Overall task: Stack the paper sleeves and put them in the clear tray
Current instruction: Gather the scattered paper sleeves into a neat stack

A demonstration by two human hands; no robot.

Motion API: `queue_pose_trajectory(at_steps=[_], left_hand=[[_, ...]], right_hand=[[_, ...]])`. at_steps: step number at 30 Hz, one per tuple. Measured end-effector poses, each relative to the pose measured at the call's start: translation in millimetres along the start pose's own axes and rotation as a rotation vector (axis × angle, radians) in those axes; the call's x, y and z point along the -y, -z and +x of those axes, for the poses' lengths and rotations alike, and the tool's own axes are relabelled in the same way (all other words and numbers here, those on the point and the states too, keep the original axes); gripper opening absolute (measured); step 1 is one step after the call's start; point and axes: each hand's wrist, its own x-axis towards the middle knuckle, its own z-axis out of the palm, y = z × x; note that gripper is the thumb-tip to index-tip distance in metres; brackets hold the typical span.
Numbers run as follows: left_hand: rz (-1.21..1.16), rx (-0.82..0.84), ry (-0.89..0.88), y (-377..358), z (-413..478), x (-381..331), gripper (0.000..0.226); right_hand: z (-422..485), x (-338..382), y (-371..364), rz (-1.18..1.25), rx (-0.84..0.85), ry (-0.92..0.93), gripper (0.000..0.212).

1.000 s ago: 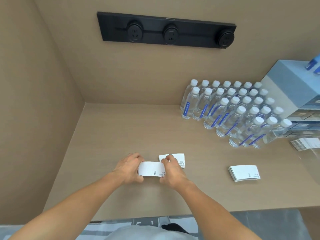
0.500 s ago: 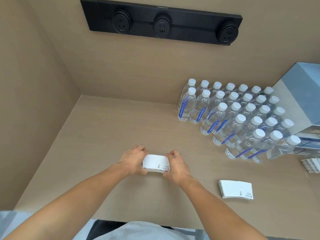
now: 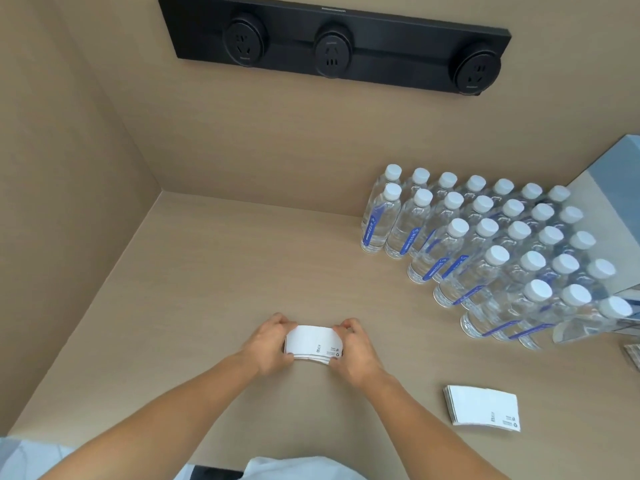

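Observation:
A small stack of white paper sleeves (image 3: 313,344) lies on the beige table near its front middle. My left hand (image 3: 268,344) grips the stack's left end and my right hand (image 3: 353,349) grips its right end, squeezing the sleeves together. A second stack of white sleeves (image 3: 482,409) lies flat on the table to the right, apart from both hands. At the far right edge, the corner of more sleeves (image 3: 633,353) shows. The clear tray is not in view.
Several rows of clear water bottles (image 3: 485,244) with white caps stand at the back right. A grey-blue box (image 3: 609,181) sits behind them. A black socket strip (image 3: 332,46) is on the back wall. Beige walls close the left and back.
One second ago I held a single sleeve next to the small stack; it now lies on top, and both hands press the stack's ends. The view has tilted and shifted left.

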Motion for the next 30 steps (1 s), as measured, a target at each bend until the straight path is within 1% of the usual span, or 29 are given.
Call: queue_pose_trajectory(at_steps=[2, 5, 7, 8, 11, 12, 14, 16, 19, 20, 22, 25, 27, 30], left_hand=[[-0.053, -0.024, -0.030, -3, -1, 3, 0.041], [-0.119, -0.041, -0.035, -8, -8, 3, 0.049], [-0.164, -0.031, -0.021, -13, -9, 2, 0.054], [-0.168, -0.021, -0.014, -14, -9, 2, 0.053], [-0.042, -0.020, 0.009, -14, -11, 0, 0.032], [0.011, -0.013, 0.019, -12, -11, -1, 0.028], [0.085, 0.015, 0.025, -9, -9, -3, 0.028], [0.074, 0.032, 0.027, -6, -8, -4, 0.027], [0.053, 0.051, 0.054, -3, -8, -5, 0.037], [0.046, 0.050, 0.068, -3, -9, -5, 0.040], [0.011, 0.029, 0.084, -5, -13, -7, 0.037], [-0.023, -0.005, 0.103, -10, -17, -11, 0.031], [-0.067, -0.014, 0.139, -11, -20, -14, 0.036], [-0.156, -0.003, 0.203, -8, -25, -19, 0.045]], right_hand=[[5, -1, 1, 0.052, 0.008, -0.010, 0.052], [4, -2, -1, 0.080, 0.009, -0.026, 0.050], [2, -2, -2, 0.015, 0.017, 0.001, 0.052], [1, -2, -2, -0.036, 0.022, 0.020, 0.052], [-3, 4, -4, -0.085, 0.028, 0.002, 0.051], [-4, 6, -6, -0.094, 0.021, -0.007, 0.051], [-4, 9, -6, -0.107, 0.032, -0.031, 0.049], [-3, 11, -1, -0.092, 0.072, -0.065, 0.048], [0, 11, 4, -0.130, 0.143, -0.074, 0.066], [0, 11, 3, -0.131, 0.142, -0.066, 0.068], [-2, 10, 1, -0.088, 0.126, -0.061, 0.066], [-4, 9, 0, -0.026, 0.075, -0.060, 0.054], [-6, 10, 0, -0.020, 0.057, -0.048, 0.045], [-9, 10, -2, -0.015, 0.061, -0.010, 0.041]])
